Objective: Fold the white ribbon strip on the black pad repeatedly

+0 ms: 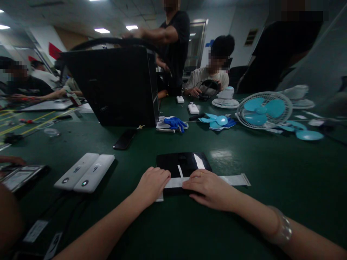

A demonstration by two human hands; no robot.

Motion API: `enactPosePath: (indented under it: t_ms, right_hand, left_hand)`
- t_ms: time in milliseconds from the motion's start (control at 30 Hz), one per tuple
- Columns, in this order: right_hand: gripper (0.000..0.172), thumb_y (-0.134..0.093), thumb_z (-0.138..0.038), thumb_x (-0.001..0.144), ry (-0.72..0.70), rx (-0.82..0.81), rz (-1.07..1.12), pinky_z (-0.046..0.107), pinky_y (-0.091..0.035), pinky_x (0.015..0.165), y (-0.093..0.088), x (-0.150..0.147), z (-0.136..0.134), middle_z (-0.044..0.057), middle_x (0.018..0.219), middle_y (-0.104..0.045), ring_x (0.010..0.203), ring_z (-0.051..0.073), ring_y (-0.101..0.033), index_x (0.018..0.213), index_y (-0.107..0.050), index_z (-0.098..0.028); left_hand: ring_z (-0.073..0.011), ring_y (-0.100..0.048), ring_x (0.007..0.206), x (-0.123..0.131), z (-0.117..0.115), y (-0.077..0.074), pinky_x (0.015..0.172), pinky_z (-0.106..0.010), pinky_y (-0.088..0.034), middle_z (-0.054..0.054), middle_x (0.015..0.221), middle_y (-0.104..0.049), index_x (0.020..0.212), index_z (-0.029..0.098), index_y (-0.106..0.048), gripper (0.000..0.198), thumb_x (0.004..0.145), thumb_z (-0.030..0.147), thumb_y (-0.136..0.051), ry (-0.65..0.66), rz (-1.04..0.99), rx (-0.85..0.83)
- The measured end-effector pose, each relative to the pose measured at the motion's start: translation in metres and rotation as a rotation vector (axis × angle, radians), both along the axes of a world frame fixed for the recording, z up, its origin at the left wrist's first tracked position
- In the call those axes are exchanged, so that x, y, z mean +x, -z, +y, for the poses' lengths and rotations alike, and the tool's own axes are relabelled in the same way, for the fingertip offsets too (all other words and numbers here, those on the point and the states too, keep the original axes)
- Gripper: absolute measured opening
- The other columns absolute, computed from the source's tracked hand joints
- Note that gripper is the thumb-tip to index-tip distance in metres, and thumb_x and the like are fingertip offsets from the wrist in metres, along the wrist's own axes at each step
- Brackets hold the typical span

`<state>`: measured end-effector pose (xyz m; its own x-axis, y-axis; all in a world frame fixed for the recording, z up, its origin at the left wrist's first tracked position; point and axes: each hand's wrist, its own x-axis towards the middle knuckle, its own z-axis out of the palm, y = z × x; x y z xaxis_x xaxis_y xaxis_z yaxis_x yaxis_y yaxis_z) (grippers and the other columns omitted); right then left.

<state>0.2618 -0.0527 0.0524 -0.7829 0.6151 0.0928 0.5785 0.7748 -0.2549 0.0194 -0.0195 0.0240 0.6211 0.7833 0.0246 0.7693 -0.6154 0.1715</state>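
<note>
A glossy black flat panel or case [173,161] lies on the green tabletop before me. Across its front runs a white flat ribbon cable [173,182], whose connector end [246,179] sticks out past my right wrist. My left hand [154,182] is closed over the cable at the panel's left edge, fingers curled and thumb hidden. On the cable near the middle, my right hand [204,187] is closed too, fingers bent together. A narrow white strip [180,171] lies up over the panel beside the right fingertips. A short white end [159,197] shows below my left hand.
Left of the panel lie two white numbered power banks [93,173]. Farther back are a phone [125,139], a large black computer case [116,86], blue-and-white gloves [173,124], a fan head [264,110] and loose blue blades [214,120]. Several people sit or stand around the table.
</note>
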Motion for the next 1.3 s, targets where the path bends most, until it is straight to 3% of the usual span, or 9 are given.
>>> enactPosePath:
  t_ms: [300,467,600,733,867,1300]
  right_hand:
    - [0.038,-0.055,-0.025,0.088,-0.002,-0.015,0.034,0.039,-0.040,0.093,0.005,0.002,0.001,0.004,0.115,-0.064,0.104,0.020,-0.054,0.126,-0.059,-0.024]
    - [0.036,-0.053,-0.024,0.088,-0.003,-0.007,0.040,0.039,-0.041,0.093,0.005,0.000,0.001,0.005,0.112,-0.065,0.103,0.019,-0.055,0.123,-0.061,-0.023]
    - [0.037,-0.054,-0.027,0.088,0.000,-0.052,0.013,0.039,-0.042,0.095,0.004,0.001,0.002,0.003,0.117,-0.063,0.107,0.018,-0.055,0.124,-0.060,-0.025]
    - [0.053,-0.058,-0.038,0.086,0.050,-0.054,-0.010,0.045,-0.038,0.102,0.005,0.009,0.008,0.004,0.142,-0.046,0.124,0.024,-0.045,0.137,-0.049,-0.029]
    - [0.079,-0.061,-0.056,0.079,0.152,-0.093,-0.039,0.054,-0.028,0.108,0.007,0.018,0.018,0.006,0.151,-0.032,0.135,0.030,-0.032,0.148,-0.033,-0.029]
    - [0.085,-0.062,-0.056,0.076,0.157,-0.038,-0.085,0.054,-0.026,0.109,0.008,0.017,0.024,0.007,0.150,-0.034,0.135,0.031,-0.032,0.149,-0.032,-0.026]
  left_hand:
    - [-0.0211,-0.058,0.095,0.001,0.003,0.005,0.084,-0.037,-0.039,-0.004,0.103,-0.066,0.110,0.022,-0.058,0.022,0.094,0.022,-0.043,0.053,0.066,0.039]
    - [-0.0196,-0.060,0.093,0.000,-0.001,-0.006,0.082,-0.036,-0.040,-0.003,0.101,-0.067,0.106,0.022,-0.059,0.023,0.097,0.030,-0.040,-0.010,-0.002,-0.001]
    - [-0.0173,-0.062,0.082,-0.006,0.000,-0.013,0.075,-0.032,-0.041,-0.001,0.089,-0.067,0.101,0.023,-0.058,0.024,0.098,0.033,-0.037,-0.153,-0.083,0.003]
    - [-0.0164,-0.061,0.068,-0.016,0.007,-0.012,0.058,-0.026,-0.037,0.001,0.075,-0.064,0.097,0.023,-0.056,0.027,0.098,0.040,-0.034,-0.359,-0.110,-0.013]
    - [-0.0152,-0.060,0.066,-0.022,0.013,-0.009,0.053,-0.024,-0.034,0.001,0.074,-0.063,0.088,0.022,-0.056,0.033,0.099,0.041,-0.032,-0.424,-0.127,-0.079]
    - [-0.0156,-0.061,0.072,-0.023,0.017,-0.003,0.058,-0.026,-0.042,-0.002,0.083,-0.065,0.090,0.020,-0.056,0.037,0.099,0.040,-0.026,-0.411,-0.072,-0.187]
